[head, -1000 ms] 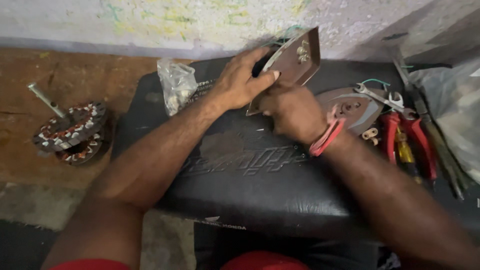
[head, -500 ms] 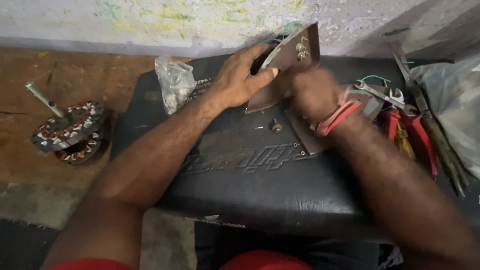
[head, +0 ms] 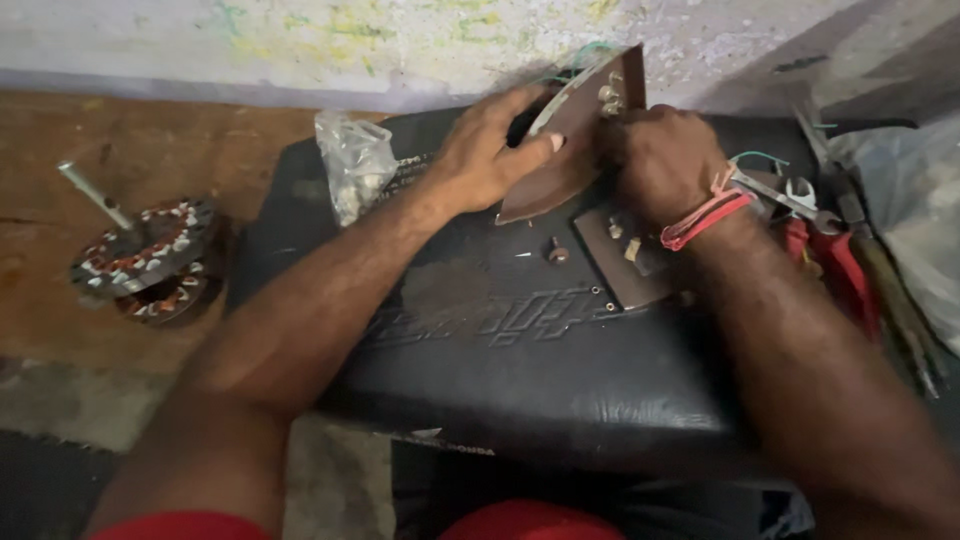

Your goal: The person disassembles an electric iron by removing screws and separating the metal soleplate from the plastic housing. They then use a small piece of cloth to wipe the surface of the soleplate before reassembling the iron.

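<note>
My left hand (head: 490,155) grips the edge of a brown iron-shaped metal plate (head: 575,125), holding it tilted up on a black padded seat (head: 480,340). My right hand (head: 655,160), with red bands at the wrist, is closed against the plate's right side near its small terminals; what its fingers hold is hidden. A second flat brown plate (head: 615,265) lies on the seat under my right wrist. A small screw (head: 557,252) lies loose beside it.
A clear plastic bag of small parts (head: 352,170) sits at the seat's left rear. A wound motor stator with a shaft (head: 140,255) lies on the brown floor at left. Red-handled pliers (head: 830,260), a spanner (head: 790,195) and other tools lie at right, next to a plastic bag (head: 915,210).
My right hand has moved up from the flat plate on the seat to the tilted plate's right side. My left hand has kept its hold.
</note>
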